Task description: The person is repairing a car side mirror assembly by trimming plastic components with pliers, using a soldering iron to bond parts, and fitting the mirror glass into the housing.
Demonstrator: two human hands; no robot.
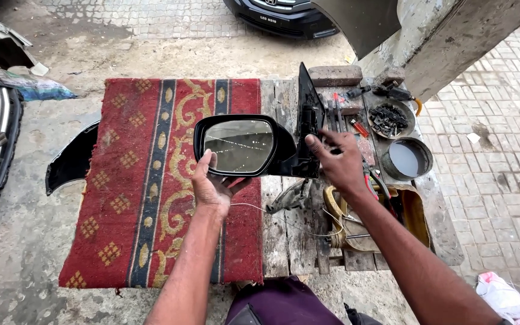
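Note:
I hold a black car side mirror (245,145) up over the bench, its glass facing me. My left hand (213,186) cups the lower edge of the housing from below, thumb up along the left rim. My right hand (338,161) grips the black mounting base (308,114) on the mirror's right side. A thin wire (284,222) trails down from the mirror toward the bench.
A red patterned rug (151,180) covers the wooden bench (284,253). At the right lie screwdrivers and pliers (371,177), a bowl of small parts (389,119), a round tin with liquid (407,158) and a brick (335,75). Black bumper pieces (70,159) lie left; a car (284,15) is parked beyond.

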